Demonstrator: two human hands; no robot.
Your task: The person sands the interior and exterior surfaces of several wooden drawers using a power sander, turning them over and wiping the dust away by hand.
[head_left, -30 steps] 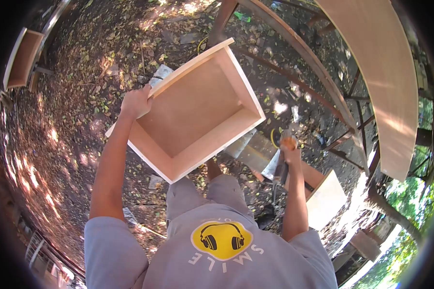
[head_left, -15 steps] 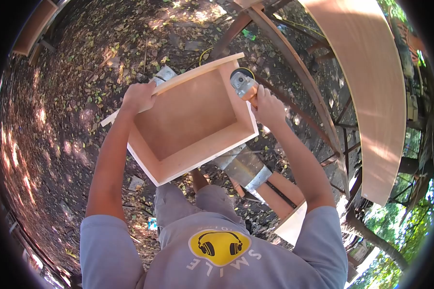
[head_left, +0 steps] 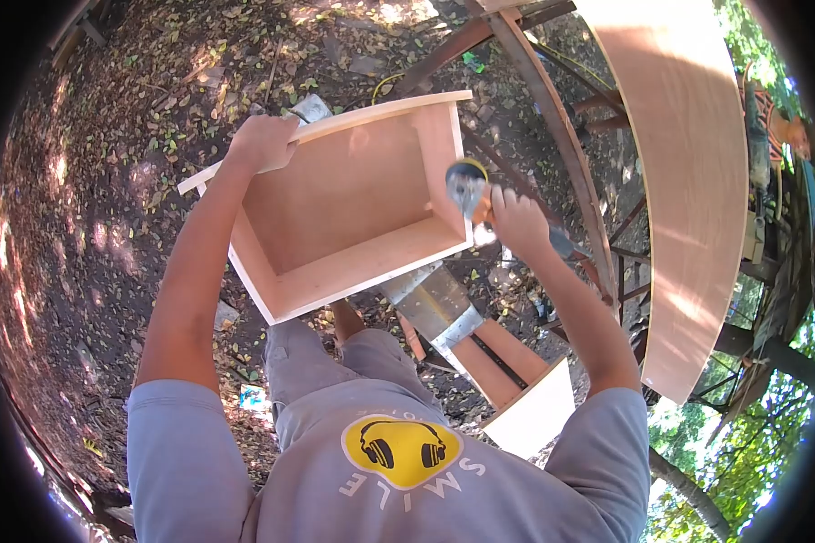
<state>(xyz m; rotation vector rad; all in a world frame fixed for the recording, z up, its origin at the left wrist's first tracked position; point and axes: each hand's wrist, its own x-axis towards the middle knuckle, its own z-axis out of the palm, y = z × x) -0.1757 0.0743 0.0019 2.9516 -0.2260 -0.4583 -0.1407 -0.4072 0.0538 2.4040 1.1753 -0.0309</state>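
A wooden drawer (head_left: 340, 199) with a long front board is tilted in front of me, its open side facing up. My left hand (head_left: 263, 143) is closed over that board near its left end. At the drawer's right side, my right hand (head_left: 519, 220) grips an angle grinder (head_left: 469, 188) with a round disc. The grinder head is slightly blurred and overlaps the right side panel's outer edge; whether the disc touches the wood I cannot tell.
Below the drawer stands a wood and metal support (head_left: 462, 328) with a pale board (head_left: 530, 412) at its lower end. A long curved-looking plywood sheet (head_left: 675, 181) lies on a metal frame (head_left: 561, 136) at right. Leaves cover the ground.
The grinder and my right hand have moved down along the drawer's right side. The drawer and my left hand have shifted slightly up and left in view.
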